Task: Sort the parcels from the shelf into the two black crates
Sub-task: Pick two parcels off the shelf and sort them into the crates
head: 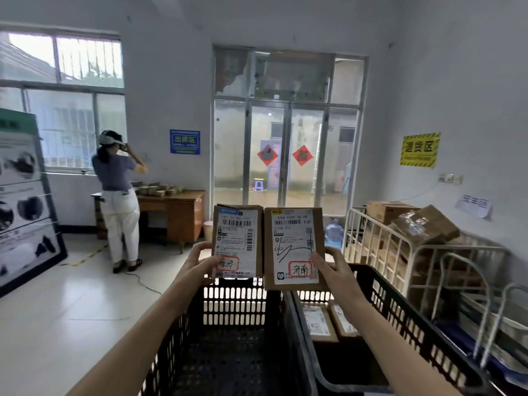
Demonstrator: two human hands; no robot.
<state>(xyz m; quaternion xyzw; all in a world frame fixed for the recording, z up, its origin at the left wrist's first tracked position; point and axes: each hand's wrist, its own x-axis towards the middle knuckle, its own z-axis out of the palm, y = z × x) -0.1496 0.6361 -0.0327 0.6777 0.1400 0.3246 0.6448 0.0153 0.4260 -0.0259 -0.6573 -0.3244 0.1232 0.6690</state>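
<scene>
Both parcels are held upright and side by side above the far ends of the crates, labels facing the camera. The left hand [200,261] grips the left parcel [237,241] at its lower left edge, thumb on the label and fingers curled behind. The right hand [334,270] grips the right parcel [294,247] at its lower right edge in the same way. The parcels' inner edges meet or very nearly meet, while the hands stay apart at the outer sides.

There are two parcels in the hands, one each. Two black slatted crates stand below: the left crate [234,304] under the left parcel and the right crate [400,310] beside it, their long walls touching. On the floor of the right crate lie what seem to be two more parcels [317,324], flat and next to each other; their labels are too blurred to read.

Each held parcel is a flat brown cardboard pack, nearly covered by a white shipping label with barcodes. Near the bottom is a red-outlined box holding handwritten characters. The left label has a blue strip along its top. The right one has a yellow mark at its top left corner and a black pen scrawl across the middle.
</scene>
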